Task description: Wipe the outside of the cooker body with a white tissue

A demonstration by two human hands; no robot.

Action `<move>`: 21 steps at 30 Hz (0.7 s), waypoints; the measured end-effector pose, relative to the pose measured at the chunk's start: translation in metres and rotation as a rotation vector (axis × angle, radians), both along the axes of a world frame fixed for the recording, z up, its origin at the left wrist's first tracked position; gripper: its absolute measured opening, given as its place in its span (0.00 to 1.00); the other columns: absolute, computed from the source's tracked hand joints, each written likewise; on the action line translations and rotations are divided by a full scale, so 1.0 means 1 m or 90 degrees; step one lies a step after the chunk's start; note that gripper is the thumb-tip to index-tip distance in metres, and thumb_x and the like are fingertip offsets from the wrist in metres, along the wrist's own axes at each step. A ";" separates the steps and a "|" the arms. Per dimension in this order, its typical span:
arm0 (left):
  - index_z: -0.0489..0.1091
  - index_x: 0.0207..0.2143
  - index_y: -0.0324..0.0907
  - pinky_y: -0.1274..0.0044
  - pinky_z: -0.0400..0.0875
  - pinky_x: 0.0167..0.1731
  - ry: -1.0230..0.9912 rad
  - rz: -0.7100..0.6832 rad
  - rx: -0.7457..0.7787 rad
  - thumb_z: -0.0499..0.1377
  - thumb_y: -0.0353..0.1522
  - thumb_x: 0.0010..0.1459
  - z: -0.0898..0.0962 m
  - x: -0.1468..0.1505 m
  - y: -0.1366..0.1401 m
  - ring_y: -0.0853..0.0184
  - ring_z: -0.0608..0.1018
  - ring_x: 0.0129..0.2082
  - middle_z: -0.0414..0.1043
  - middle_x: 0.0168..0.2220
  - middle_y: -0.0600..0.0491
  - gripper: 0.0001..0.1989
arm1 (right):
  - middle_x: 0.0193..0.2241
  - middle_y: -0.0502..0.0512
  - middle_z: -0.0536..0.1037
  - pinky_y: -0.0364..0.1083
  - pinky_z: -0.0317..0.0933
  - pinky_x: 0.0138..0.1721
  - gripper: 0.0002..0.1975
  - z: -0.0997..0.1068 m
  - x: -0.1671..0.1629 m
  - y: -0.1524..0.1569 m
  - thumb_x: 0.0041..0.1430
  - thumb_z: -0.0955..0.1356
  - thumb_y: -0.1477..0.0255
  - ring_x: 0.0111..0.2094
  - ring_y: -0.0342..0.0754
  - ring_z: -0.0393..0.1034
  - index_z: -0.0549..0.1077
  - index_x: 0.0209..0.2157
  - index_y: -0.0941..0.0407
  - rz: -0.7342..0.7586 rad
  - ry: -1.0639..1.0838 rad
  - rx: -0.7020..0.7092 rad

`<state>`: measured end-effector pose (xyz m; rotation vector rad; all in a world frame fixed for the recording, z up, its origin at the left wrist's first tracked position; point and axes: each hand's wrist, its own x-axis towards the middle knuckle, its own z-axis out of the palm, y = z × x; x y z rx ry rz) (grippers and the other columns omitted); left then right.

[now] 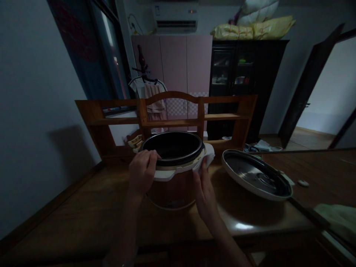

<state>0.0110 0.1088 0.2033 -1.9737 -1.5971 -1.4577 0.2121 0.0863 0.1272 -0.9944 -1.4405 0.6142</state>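
An electric pressure cooker [172, 189] with a brown body and pale upper rim stands on the wooden desk, its top uncovered. The dark inner pot [172, 146] sits inside it. My left hand [143, 168] is closed over the near left edge of the pot, fingers curled at the rim. My right hand [205, 191] presses a white cloth or tissue [208, 159] against the cooker's right outer rim. The cooker's round lid [257, 176] lies to the right, tilted, with its metal underside facing up.
A wooden shelf rack [172, 124] rises behind the cooker. Right of the lid lies a small white round object [303, 183]. A pale green cloth [338, 218] is at the lower right. The wall [41, 148] bounds the left side of the wooden desk [97, 207].
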 end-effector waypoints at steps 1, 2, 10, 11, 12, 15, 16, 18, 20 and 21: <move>0.70 0.27 0.44 0.70 0.65 0.41 0.002 0.000 -0.002 0.44 0.41 0.67 0.000 0.000 0.000 0.63 0.74 0.36 0.73 0.30 0.52 0.21 | 0.71 0.43 0.39 0.57 0.34 0.69 0.31 0.000 0.001 0.001 0.70 0.55 0.55 0.71 0.48 0.32 0.41 0.69 0.45 -0.001 -0.002 0.007; 0.70 0.27 0.44 0.70 0.65 0.41 0.001 0.000 -0.002 0.44 0.41 0.67 0.000 0.000 0.000 0.64 0.74 0.35 0.72 0.29 0.52 0.21 | 0.71 0.43 0.41 0.57 0.35 0.69 0.30 0.000 0.003 0.002 0.70 0.56 0.56 0.71 0.48 0.33 0.42 0.69 0.45 0.001 -0.006 0.012; 0.70 0.27 0.45 0.70 0.64 0.42 -0.008 -0.003 0.005 0.44 0.40 0.67 0.001 0.002 -0.002 0.63 0.74 0.36 0.73 0.30 0.52 0.21 | 0.70 0.43 0.45 0.56 0.37 0.69 0.29 -0.007 0.009 -0.003 0.70 0.56 0.56 0.70 0.47 0.37 0.45 0.69 0.45 0.018 0.005 -0.009; 0.70 0.27 0.45 0.71 0.64 0.42 -0.008 -0.004 0.005 0.45 0.40 0.67 0.001 0.002 -0.001 0.64 0.74 0.36 0.73 0.30 0.52 0.21 | 0.70 0.42 0.45 0.55 0.37 0.69 0.29 -0.007 0.009 -0.004 0.70 0.56 0.56 0.70 0.47 0.37 0.45 0.69 0.45 0.019 0.012 -0.013; 0.70 0.27 0.45 0.71 0.64 0.41 -0.008 -0.005 0.005 0.45 0.40 0.67 0.001 0.001 -0.001 0.64 0.74 0.36 0.73 0.30 0.52 0.21 | 0.70 0.42 0.45 0.55 0.37 0.69 0.29 -0.007 0.008 -0.004 0.70 0.56 0.56 0.70 0.47 0.37 0.45 0.69 0.45 0.019 0.016 -0.018; 0.70 0.27 0.44 0.71 0.64 0.42 -0.007 -0.008 0.002 0.45 0.40 0.67 0.000 0.001 -0.001 0.64 0.74 0.36 0.72 0.30 0.52 0.20 | 0.70 0.42 0.45 0.55 0.37 0.69 0.30 -0.007 0.007 -0.003 0.70 0.57 0.55 0.71 0.47 0.36 0.44 0.69 0.45 0.017 0.024 -0.030; 0.70 0.27 0.44 0.71 0.64 0.42 -0.006 -0.006 0.000 0.45 0.40 0.67 0.000 0.001 -0.001 0.64 0.74 0.36 0.72 0.30 0.52 0.20 | 0.70 0.42 0.44 0.55 0.36 0.69 0.30 -0.007 0.007 -0.003 0.70 0.56 0.55 0.71 0.47 0.36 0.44 0.69 0.45 0.016 0.026 -0.034; 0.70 0.27 0.44 0.71 0.64 0.42 -0.006 -0.003 0.002 0.45 0.40 0.67 0.000 0.002 -0.002 0.64 0.74 0.36 0.72 0.30 0.52 0.20 | 0.70 0.42 0.43 0.56 0.36 0.69 0.30 -0.010 0.007 -0.004 0.70 0.57 0.55 0.71 0.48 0.35 0.44 0.69 0.45 0.021 0.028 -0.042; 0.70 0.27 0.44 0.71 0.64 0.42 -0.007 -0.002 0.003 0.45 0.39 0.67 0.001 0.002 -0.002 0.64 0.74 0.36 0.72 0.29 0.52 0.20 | 0.70 0.43 0.41 0.56 0.34 0.69 0.32 -0.016 0.007 -0.006 0.69 0.57 0.54 0.71 0.48 0.33 0.43 0.69 0.45 0.030 0.027 -0.059; 0.70 0.27 0.44 0.71 0.64 0.41 -0.008 -0.003 0.004 0.45 0.39 0.67 0.001 0.002 -0.002 0.64 0.74 0.36 0.72 0.29 0.52 0.20 | 0.71 0.43 0.40 0.56 0.32 0.69 0.32 -0.020 0.007 -0.007 0.69 0.57 0.54 0.71 0.48 0.32 0.43 0.69 0.46 0.037 0.025 -0.069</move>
